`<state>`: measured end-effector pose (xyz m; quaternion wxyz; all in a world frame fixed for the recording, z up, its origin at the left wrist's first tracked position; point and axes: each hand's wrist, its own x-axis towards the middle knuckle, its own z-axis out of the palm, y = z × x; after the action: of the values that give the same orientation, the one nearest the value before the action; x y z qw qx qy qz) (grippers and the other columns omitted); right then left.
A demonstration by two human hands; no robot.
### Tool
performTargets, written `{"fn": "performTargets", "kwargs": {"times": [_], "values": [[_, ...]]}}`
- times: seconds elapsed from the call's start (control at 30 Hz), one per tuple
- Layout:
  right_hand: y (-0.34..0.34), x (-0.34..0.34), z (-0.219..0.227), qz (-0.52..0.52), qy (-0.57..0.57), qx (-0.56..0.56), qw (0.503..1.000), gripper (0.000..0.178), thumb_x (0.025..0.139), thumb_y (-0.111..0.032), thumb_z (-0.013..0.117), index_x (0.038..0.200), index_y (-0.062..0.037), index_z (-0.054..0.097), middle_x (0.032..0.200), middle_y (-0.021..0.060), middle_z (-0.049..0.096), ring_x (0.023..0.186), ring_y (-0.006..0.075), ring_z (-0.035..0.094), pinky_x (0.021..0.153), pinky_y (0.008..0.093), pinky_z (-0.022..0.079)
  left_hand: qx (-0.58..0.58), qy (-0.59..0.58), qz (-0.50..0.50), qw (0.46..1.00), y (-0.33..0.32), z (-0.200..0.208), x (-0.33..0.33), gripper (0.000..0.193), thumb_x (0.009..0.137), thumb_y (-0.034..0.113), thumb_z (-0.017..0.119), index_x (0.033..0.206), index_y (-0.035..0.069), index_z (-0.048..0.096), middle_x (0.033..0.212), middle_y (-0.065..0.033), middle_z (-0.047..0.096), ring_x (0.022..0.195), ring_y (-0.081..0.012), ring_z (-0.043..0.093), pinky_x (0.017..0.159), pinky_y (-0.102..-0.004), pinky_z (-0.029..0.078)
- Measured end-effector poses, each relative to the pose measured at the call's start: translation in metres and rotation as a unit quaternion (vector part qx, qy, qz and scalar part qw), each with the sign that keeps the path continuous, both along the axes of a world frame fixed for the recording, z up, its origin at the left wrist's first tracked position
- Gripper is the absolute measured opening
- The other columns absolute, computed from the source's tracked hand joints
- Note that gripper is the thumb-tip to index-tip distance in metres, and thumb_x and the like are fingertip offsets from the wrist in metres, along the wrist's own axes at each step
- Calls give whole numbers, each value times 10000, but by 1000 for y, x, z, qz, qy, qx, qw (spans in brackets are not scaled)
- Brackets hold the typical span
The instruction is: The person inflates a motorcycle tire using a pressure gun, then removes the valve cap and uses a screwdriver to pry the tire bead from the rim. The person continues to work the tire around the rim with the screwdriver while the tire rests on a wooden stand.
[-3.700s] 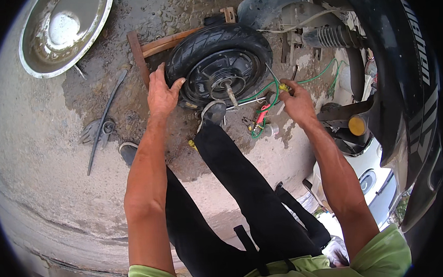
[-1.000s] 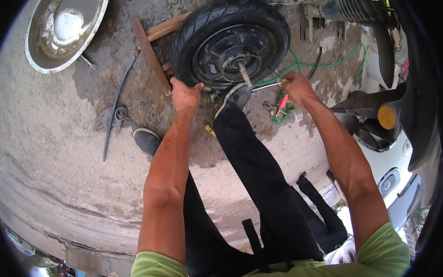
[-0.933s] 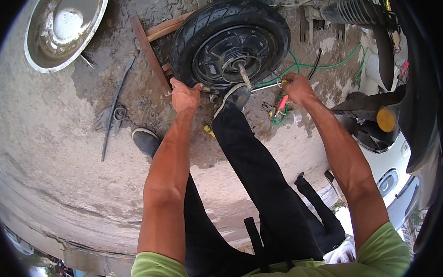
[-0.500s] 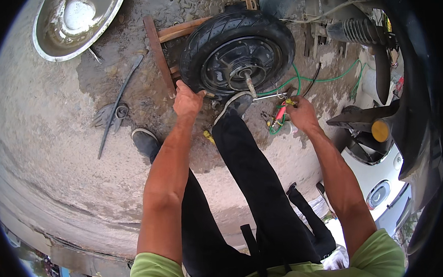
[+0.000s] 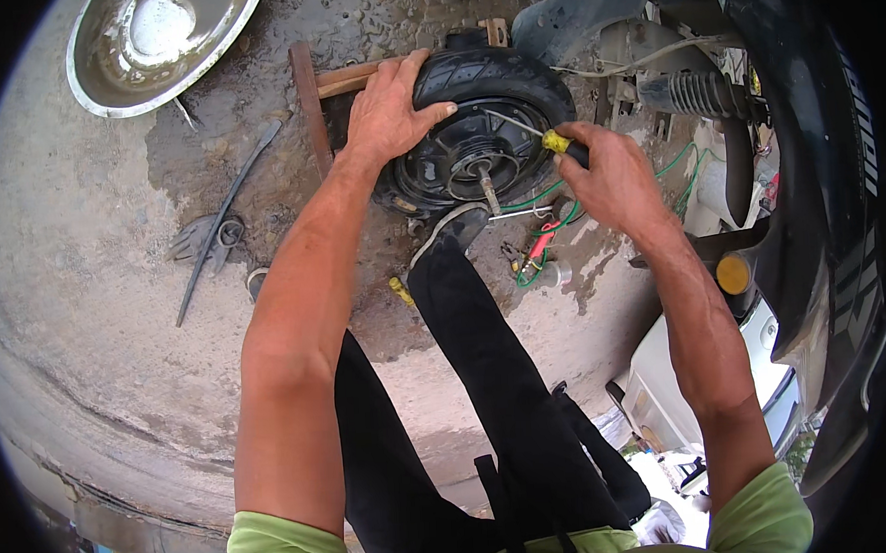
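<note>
The metal basin [image 5: 122,113], upper left, appears to hold murky water. Left hand [image 5: 387,117] rests on the wheel [image 5: 498,73] beyond the shoe [image 5: 460,222], thumb apart; right hand [image 5: 615,175] has fingers clamped on a screwdriver [image 5: 554,140].

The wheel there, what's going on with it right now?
A person has the left hand spread on the tyre of the wheel, while the right hand holds a yellow-handled screwdriver, its shaft reaching over the wheel's face. One shoe is by the axle. Off to the left are a basin and a glove with a bar across it.
</note>
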<state>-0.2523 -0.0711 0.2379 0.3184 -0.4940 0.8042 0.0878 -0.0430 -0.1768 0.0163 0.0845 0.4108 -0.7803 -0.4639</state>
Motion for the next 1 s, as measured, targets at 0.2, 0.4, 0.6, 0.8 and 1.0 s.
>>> {"fn": "performTargets", "kwargs": {"times": [0.2,0.4,0.6,0.8,1.0], "values": [[-27,-2,-5,37,29,41,998,398,929,-197,706,1283,-27,768,1149,285,771,1100,457,741,1011,523,569,-26,-30,-5,999,1,-5,-3,852,948,592,778,1610,148,478,1436,-189,610,1360,-407,589,1107,-520,509],[-60,-8,-10,85,48,96,991,411,902,-187,705,1254,15,764,1158,281,768,1125,449,733,1032,498,556,-32,-35,0,999,-1,-4,-5,828,953,592,772,1605,169,487,1421,-185,623,1341,-405,610,1098,-530,519],[-108,-20,-30,194,30,153,968,322,851,-149,684,1089,20,818,1074,289,780,1068,436,763,957,509,607,2,-43,5,999,-3,1,-6,791,933,535,793,1574,173,505,1446,-189,609,1358,-407,595,1125,-551,497],[-114,-13,-44,229,50,209,949,281,894,-132,655,1024,76,791,1037,325,770,1070,472,756,939,502,617,5,-36,3,999,-2,2,-9,785,933,530,794,1573,177,509,1451,-190,607,1366,-404,591,1125,-543,496],[-71,15,-39,-169,-154,268,936,376,1000,-253,723,1192,59,643,934,168,762,698,265,729,598,383,587,1,-48,17,999,-1,-3,-5,831,932,585,794,1603,202,489,1440,-159,611,1352,-379,608,1099,-519,514]]}}
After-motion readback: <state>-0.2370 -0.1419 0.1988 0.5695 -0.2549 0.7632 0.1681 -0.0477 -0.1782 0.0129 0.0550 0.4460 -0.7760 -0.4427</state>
